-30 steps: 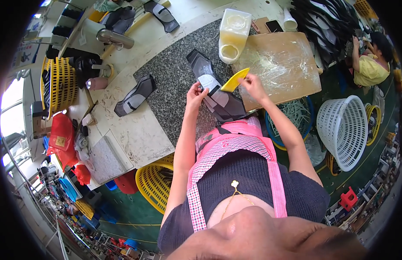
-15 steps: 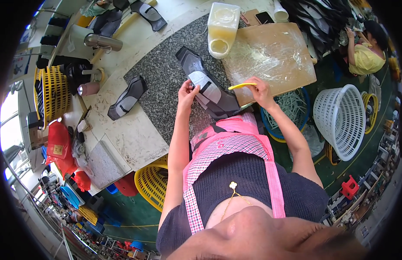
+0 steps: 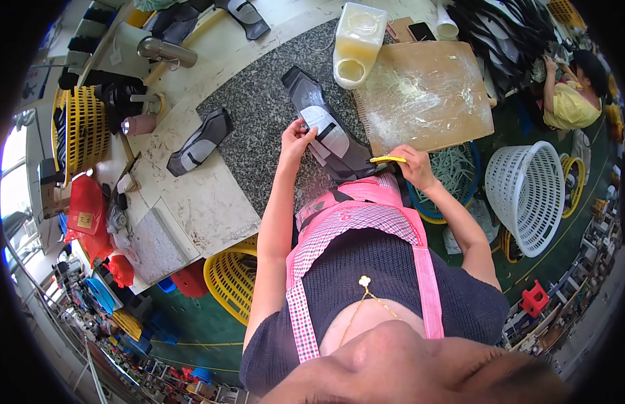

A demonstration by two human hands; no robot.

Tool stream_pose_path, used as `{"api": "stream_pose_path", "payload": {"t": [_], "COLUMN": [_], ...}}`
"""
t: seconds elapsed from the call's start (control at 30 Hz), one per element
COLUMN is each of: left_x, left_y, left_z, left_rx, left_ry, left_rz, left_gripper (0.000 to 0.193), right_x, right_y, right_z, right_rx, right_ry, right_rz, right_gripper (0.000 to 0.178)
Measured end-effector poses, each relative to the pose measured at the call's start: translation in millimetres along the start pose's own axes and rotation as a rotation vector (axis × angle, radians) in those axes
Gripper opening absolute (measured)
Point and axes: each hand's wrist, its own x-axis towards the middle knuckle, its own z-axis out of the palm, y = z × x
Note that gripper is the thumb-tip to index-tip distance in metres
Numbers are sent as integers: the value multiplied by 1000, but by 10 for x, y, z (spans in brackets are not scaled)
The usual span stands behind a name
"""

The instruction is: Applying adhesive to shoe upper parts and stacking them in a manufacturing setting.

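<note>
A black and grey shoe upper [image 3: 332, 140] lies flat on the speckled stone slab in front of me. At its left edge, my left hand [image 3: 298, 139] pinches the material between thumb and fingers. My right hand [image 3: 415, 167] grips a slim yellow brush-like tool [image 3: 388, 159], whose tip is over or against the upper's near right end; contact cannot be made out. A second shoe upper [image 3: 201, 143] rests to the left, across the slab's edge. Beyond the first upper stands a cloudy plastic container [image 3: 359, 44] with yellowish liquid.
A glue-smeared brown board [image 3: 427, 94] lies right of the upper, with a phone [image 3: 421, 31] behind it. Below its edge is a blue basket of pale strips [image 3: 454, 176]. A white basket [image 3: 526, 198] stands at right, near another person [image 3: 574, 94]. Dark uppers [image 3: 497, 40] are piled far right.
My right hand has moved down toward me with the yellow tool, from above the board's edge to the upper's near end. My left hand keeps its hold; the whole view has shifted slightly.
</note>
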Motion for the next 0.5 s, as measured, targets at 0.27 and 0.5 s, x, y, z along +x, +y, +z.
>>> {"api": "stream_pose_path", "payload": {"t": [0.27, 0.5], "left_x": [109, 208], "left_y": [105, 57], "left_z": [-147, -163], "left_rx": [-159, -185], "left_ry": [-76, -75], "left_rz": [-179, -181], "left_gripper": [34, 39], "right_x": [894, 1134], "right_y": [-480, -422], "right_z": [447, 435], "right_rx": [56, 47], "right_ry": [300, 304], "right_rz": [-73, 2], "right_gripper": [15, 9]}}
